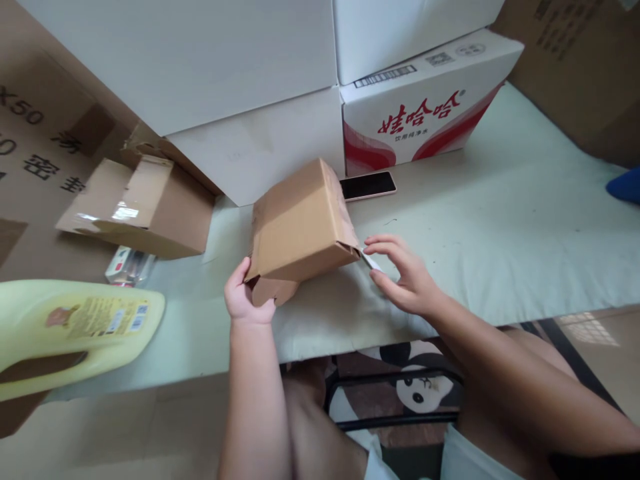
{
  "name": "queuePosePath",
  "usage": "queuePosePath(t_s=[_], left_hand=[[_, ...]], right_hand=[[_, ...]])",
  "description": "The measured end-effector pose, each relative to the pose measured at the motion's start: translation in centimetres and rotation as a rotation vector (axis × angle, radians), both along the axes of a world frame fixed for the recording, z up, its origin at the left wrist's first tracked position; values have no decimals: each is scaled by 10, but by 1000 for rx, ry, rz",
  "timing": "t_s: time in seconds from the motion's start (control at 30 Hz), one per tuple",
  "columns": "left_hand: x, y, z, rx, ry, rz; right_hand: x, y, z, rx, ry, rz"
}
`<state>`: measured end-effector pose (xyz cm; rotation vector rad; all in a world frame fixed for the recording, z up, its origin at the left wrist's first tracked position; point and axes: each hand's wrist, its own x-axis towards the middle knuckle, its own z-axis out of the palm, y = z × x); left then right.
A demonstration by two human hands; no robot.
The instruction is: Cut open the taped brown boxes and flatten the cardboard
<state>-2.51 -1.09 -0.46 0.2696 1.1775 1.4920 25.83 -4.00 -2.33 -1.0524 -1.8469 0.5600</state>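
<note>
The left hand [243, 300] grasps the box [300, 223] at its near left corner, thumb below by a loose flap and fingers around the side. The right hand [403, 277] is at the box's near right corner, fingers bent, holding a thin pale strip [371, 261] between thumb and fingertips. One end of the strip meets that corner, where the cardboard edge gapes a little; whether it goes inside, I cannot tell.

The box is tilted over the front part of the desk [500, 247], which is covered in pale green cloth. Just behind the box lies a phone [371, 186], dark screen up, its left end hidden by the box.

To the left stands an open carton [185, 213] with clear tape on its flaps, and a clear pack [131, 267] is just beside its near side. Nearer, at the left edge, is a yellow bottle [115, 327] with a printed label.

Behind are white boxes [260, 127] and a red-lettered case [417, 117]. A blue object [625, 185] shows at the far right. Below the desk are the person's legs and a panda print [420, 390].
</note>
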Motion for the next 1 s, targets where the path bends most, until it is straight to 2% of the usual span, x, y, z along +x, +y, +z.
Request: queuePosePath(t_s=[0.07, 0.17, 0.27, 0.33, 0.4, 0.5, 0.63, 0.8, 1.0], left_hand=[[-7, -1, -3, 10, -13, -19], [-16, -1, -9, 49, 2, -39], [-17, 0, -12, 73, 13, -12], [-15, 0, -11, 74, 6, 9], [-13, 0, -9, 79, -2, 20], [-12, -1, -6, 78, -6, 15], [-10, -1, -3, 62, 15, 13], [-5, 0, -1, 3, 79, -2], [-1, 0, 0, 28, 104, 20]], right_hand=[[0, 2, -1, -47, -46, -151], [0, 6, -10, -250, -300, -310], [2, 10, -20, -368, -530, -303], [4, 12, -22, -408, -563, -296], [7, 15, -21, -468, -472, -289], [11, 18, -14, -548, -149, -234], [13, 18, -4, -540, 241, -135], [12, 11, 6, -493, 290, -43], [17, 10, 13, -618, 267, 8]])
